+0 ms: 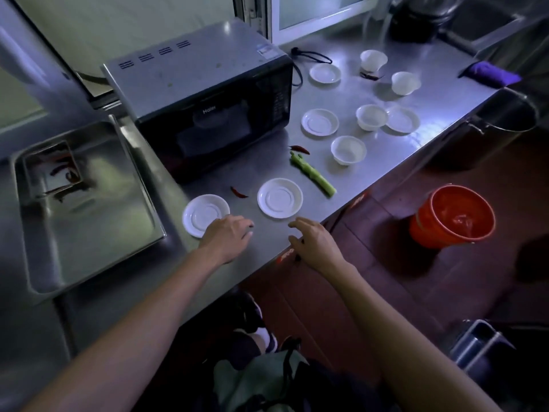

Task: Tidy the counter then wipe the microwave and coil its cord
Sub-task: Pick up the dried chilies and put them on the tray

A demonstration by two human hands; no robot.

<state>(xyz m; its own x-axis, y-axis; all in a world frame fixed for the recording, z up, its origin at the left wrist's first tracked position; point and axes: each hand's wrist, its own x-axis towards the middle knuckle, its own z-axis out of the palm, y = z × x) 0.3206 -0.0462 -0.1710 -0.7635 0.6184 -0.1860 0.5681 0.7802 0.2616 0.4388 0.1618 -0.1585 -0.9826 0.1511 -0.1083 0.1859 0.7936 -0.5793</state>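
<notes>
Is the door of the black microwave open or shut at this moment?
Shut. The microwave shows its dark glass door flush with the front panel, no gap visible along its edges. Neither hand touches it.

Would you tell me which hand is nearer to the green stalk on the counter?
Right. The right hand sits at the counter edge below the green stalk; the left hand is farther left, overlapping a saucer.

my steel counter (386,162) holds the microwave (202,96) upper left, white saucers (279,198), bowls (348,150), red chillies (239,192), a green stalk (313,176).
</notes>
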